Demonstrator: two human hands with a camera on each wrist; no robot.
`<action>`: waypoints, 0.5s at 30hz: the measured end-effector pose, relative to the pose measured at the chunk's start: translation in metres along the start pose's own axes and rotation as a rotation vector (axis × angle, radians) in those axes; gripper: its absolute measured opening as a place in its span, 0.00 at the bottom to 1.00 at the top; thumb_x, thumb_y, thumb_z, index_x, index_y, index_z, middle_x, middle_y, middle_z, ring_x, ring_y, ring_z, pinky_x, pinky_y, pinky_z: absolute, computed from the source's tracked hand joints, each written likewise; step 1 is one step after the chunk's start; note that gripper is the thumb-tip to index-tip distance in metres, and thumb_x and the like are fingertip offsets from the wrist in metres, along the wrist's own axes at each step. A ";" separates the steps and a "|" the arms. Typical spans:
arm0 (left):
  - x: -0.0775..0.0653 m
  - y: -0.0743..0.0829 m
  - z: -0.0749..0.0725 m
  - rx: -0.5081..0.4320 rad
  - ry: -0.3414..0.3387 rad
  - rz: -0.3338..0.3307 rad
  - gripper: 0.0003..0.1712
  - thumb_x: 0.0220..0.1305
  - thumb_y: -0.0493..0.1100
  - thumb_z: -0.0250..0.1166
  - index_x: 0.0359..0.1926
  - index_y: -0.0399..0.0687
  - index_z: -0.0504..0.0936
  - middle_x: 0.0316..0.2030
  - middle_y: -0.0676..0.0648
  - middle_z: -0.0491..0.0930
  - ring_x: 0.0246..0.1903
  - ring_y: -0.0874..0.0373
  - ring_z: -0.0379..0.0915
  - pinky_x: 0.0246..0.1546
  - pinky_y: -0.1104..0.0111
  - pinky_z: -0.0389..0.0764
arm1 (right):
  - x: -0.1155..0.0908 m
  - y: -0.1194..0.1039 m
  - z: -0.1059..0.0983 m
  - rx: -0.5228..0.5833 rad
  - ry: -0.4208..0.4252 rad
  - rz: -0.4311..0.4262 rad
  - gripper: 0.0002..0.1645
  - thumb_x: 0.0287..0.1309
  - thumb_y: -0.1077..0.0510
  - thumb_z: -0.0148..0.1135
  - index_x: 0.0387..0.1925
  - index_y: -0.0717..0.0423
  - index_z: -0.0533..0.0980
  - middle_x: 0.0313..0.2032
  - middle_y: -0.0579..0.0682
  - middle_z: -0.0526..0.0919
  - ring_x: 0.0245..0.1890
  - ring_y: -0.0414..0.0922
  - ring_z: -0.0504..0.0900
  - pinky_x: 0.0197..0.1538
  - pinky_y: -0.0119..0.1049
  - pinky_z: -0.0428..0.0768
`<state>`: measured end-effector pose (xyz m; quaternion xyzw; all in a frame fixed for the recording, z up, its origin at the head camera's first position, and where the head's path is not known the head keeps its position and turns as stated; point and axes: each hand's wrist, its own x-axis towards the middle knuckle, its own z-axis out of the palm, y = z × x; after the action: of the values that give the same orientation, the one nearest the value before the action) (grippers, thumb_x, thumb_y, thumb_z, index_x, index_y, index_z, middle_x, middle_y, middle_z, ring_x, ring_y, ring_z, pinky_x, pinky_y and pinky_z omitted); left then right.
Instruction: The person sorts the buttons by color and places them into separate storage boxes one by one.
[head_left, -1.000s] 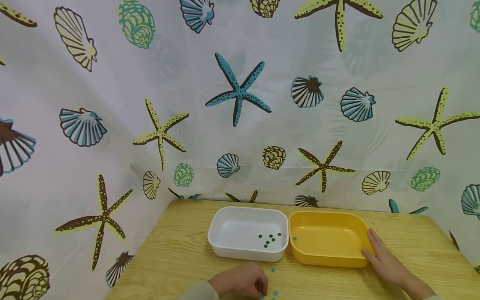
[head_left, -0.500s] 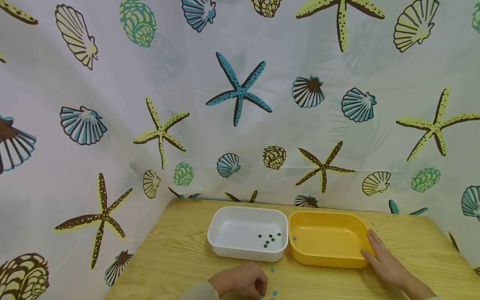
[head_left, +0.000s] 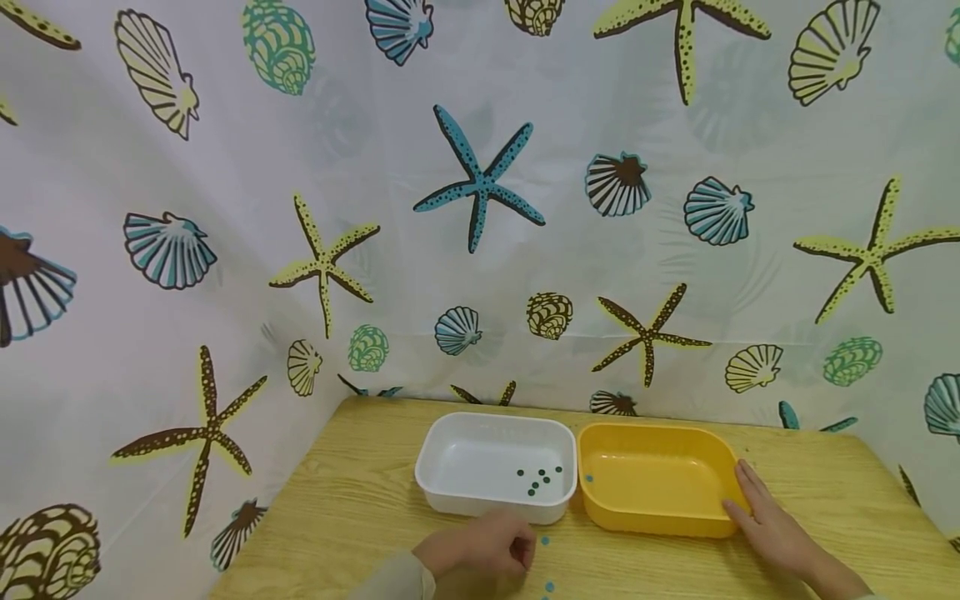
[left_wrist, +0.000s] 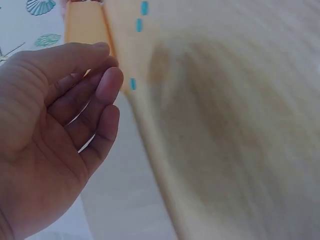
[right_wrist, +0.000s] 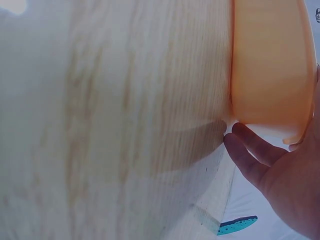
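Observation:
My left hand [head_left: 480,546] is over the table in front of the white tub [head_left: 495,508], thumb and forefinger tips together and the other fingers loosely bent. The small blue disc that lay at these fingertips is off the table there, hidden in the pinch. In the left wrist view the hand [left_wrist: 55,120] is seen from its palm side. Two blue discs lie to its right in the head view, a disc [head_left: 545,541] and a nearer disc [head_left: 550,587]. My right hand [head_left: 772,521] rests its extended fingers and thumb against the right end of the yellow tub [head_left: 667,523].
Several dark green discs [head_left: 535,485] lie in the white tub. One blue disc [head_left: 589,478] is inside the yellow tub, at its left end. Both tubs stand side by side on the wooden table [head_left: 360,475], before a shell-patterned curtain [head_left: 480,267].
My left hand has lifted a little and moved away from the near edge. The blue disc at its fingertips has left the table. My right hand stays at the yellow tub.

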<state>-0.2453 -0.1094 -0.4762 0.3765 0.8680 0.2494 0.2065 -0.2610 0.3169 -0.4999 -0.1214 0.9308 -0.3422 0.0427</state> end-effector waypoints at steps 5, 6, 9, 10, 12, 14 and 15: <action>0.006 0.009 -0.015 -0.038 0.045 0.072 0.06 0.55 0.34 0.67 0.28 0.49 0.79 0.23 0.63 0.74 0.23 0.73 0.67 0.29 0.78 0.73 | -0.001 0.001 0.000 -0.008 0.003 0.001 0.48 0.71 0.43 0.44 0.68 0.77 0.38 0.68 0.74 0.35 0.66 0.71 0.37 0.60 0.68 0.43; 0.006 0.012 -0.018 -0.048 0.048 0.084 0.05 0.55 0.34 0.67 0.29 0.48 0.80 0.23 0.63 0.74 0.24 0.72 0.68 0.29 0.78 0.74 | -0.001 0.002 0.000 -0.008 0.003 0.000 0.48 0.71 0.44 0.44 0.68 0.77 0.38 0.68 0.74 0.35 0.66 0.71 0.37 0.60 0.68 0.43; 0.009 0.020 -0.025 -0.070 0.068 0.105 0.03 0.57 0.35 0.66 0.30 0.47 0.81 0.24 0.63 0.75 0.25 0.73 0.69 0.30 0.78 0.74 | -0.001 0.002 0.000 -0.007 0.009 -0.004 0.48 0.71 0.43 0.44 0.68 0.77 0.38 0.68 0.74 0.35 0.66 0.71 0.37 0.60 0.68 0.43; 0.010 0.022 -0.027 -0.078 0.079 0.106 0.02 0.58 0.35 0.66 0.31 0.47 0.81 0.24 0.63 0.76 0.25 0.73 0.69 0.31 0.78 0.74 | -0.001 0.002 0.001 -0.006 0.012 -0.006 0.48 0.71 0.44 0.44 0.68 0.77 0.38 0.69 0.74 0.35 0.67 0.71 0.37 0.60 0.68 0.43; 0.013 0.026 -0.031 -0.096 0.106 0.096 0.03 0.59 0.35 0.66 0.32 0.48 0.82 0.25 0.63 0.77 0.27 0.72 0.71 0.33 0.78 0.75 | -0.001 0.002 0.001 -0.004 0.020 -0.012 0.48 0.71 0.44 0.44 0.68 0.77 0.38 0.69 0.74 0.35 0.67 0.71 0.38 0.60 0.68 0.44; 0.017 0.029 -0.034 -0.101 0.140 0.087 0.03 0.59 0.36 0.66 0.32 0.50 0.83 0.26 0.63 0.78 0.28 0.72 0.72 0.34 0.78 0.75 | -0.001 0.001 0.001 -0.004 0.026 -0.014 0.47 0.71 0.44 0.44 0.68 0.77 0.38 0.69 0.74 0.35 0.67 0.71 0.38 0.60 0.68 0.44; 0.019 0.031 -0.035 -0.104 0.154 0.079 0.03 0.59 0.36 0.66 0.33 0.50 0.84 0.26 0.63 0.78 0.28 0.72 0.73 0.34 0.78 0.75 | -0.001 0.001 0.001 -0.004 0.028 -0.014 0.47 0.71 0.44 0.44 0.68 0.77 0.38 0.68 0.74 0.35 0.67 0.71 0.38 0.60 0.68 0.44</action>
<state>-0.2592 -0.0868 -0.4336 0.3788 0.8516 0.3304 0.1487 -0.2601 0.3172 -0.5018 -0.1231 0.9311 -0.3423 0.0272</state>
